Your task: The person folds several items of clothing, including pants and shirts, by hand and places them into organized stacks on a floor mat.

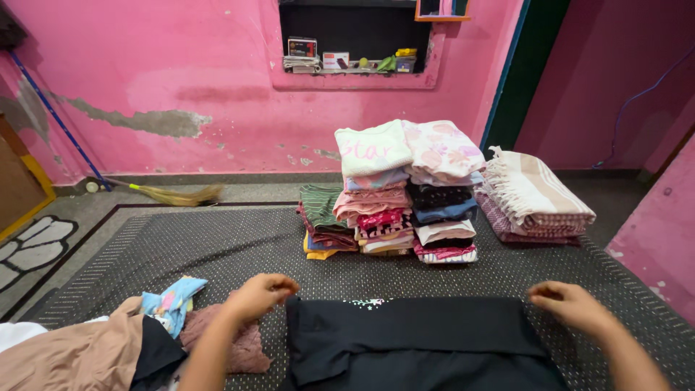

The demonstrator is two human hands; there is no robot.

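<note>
— Where is the black cloth garment (420,344) sitting right now?

— It is lying flat on the dark dotted woven mat (217,246), directly in front of you, with its far edge folded back toward you so the top layer is making a straight band across the width. A bit of pale print is peeking out just past that fold.

— And what are your hands doing with it?

— You are pinching the two far corners. Your left hand (259,295) is closing its fingers on the left corner, and your right hand (572,304) is closing on the right one — both are gripping cloth, spread wide apart, which seems to be keeping the fold line taut and even.

— What is lying around it?

— To your left, a loose heap of unfolded clothes in tan, black, mauve and light blue print (130,340) is resting within easy reach of your left arm. Beyond the garment, well apart from your hands, neat stacks of folded clothes in many colours (394,195) are standing side by side, and a folded striped fringed towel pile (532,195) is sitting just to their right. A straw broom (170,193) is lying along the pink plastered wall (217,72).
</note>
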